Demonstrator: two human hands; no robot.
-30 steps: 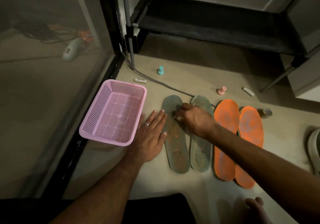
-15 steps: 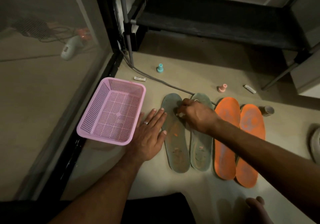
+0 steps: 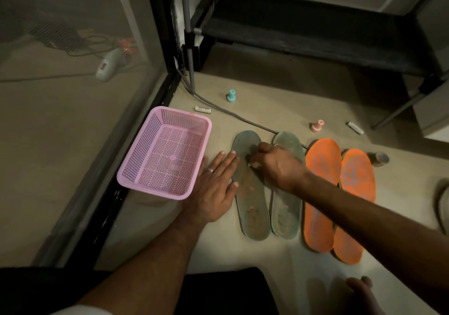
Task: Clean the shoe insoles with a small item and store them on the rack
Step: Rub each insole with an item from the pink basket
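Two grey-green insoles lie side by side on the floor, the left one [image 3: 251, 202] stained with orange and brown marks, the right one [image 3: 285, 207] beside it. Two orange insoles [image 3: 320, 193] [image 3: 353, 205] lie to their right. My right hand [image 3: 274, 165] pinches a small pale item [image 3: 253, 165] against the upper part of the left grey insole. My left hand [image 3: 216, 183] lies flat on the floor, its fingertips touching that insole's left edge. The dark rack [image 3: 303, 30] stands behind.
A pink perforated basket [image 3: 165, 154] sits left of my left hand. A grey cable [image 3: 233, 114], a teal cap [image 3: 231, 95], a pink cap [image 3: 317, 126], two small white tubes [image 3: 203, 110] [image 3: 355, 128] and a tape roll [image 3: 380, 158] lie around. Glass panel on the left.
My right hand has shifted slightly along the upper part of the left grey insole with the small item. My left hand has stayed in place.
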